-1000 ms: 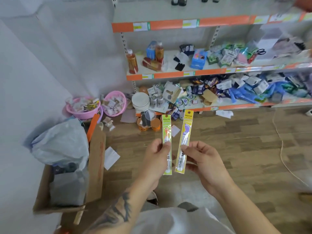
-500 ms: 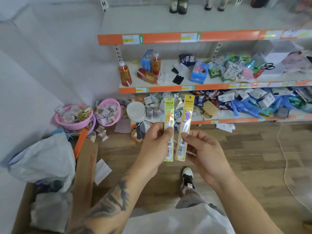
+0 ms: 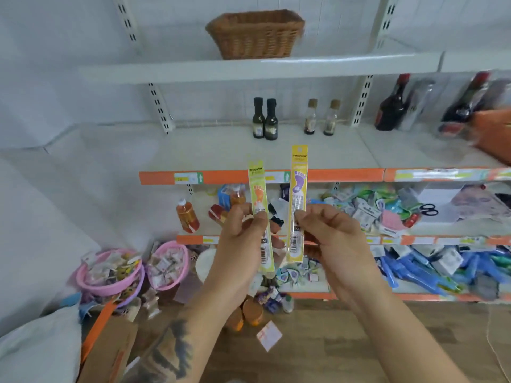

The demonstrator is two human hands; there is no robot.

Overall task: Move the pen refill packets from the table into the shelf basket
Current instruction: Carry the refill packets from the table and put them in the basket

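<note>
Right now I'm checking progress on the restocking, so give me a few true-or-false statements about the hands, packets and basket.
1. Each hand holds one packet. True: the left hand grips the green packet, the right hand the yellow packet.
2. The packets lie flat. False: both are held upright.
3. The wicker basket sits on the top shelf. True.
4. A packet is already visible in the basket. False: none shows; its inside is hidden.
5. The yellow packet bears an orange footprint. False: purple.
</note>
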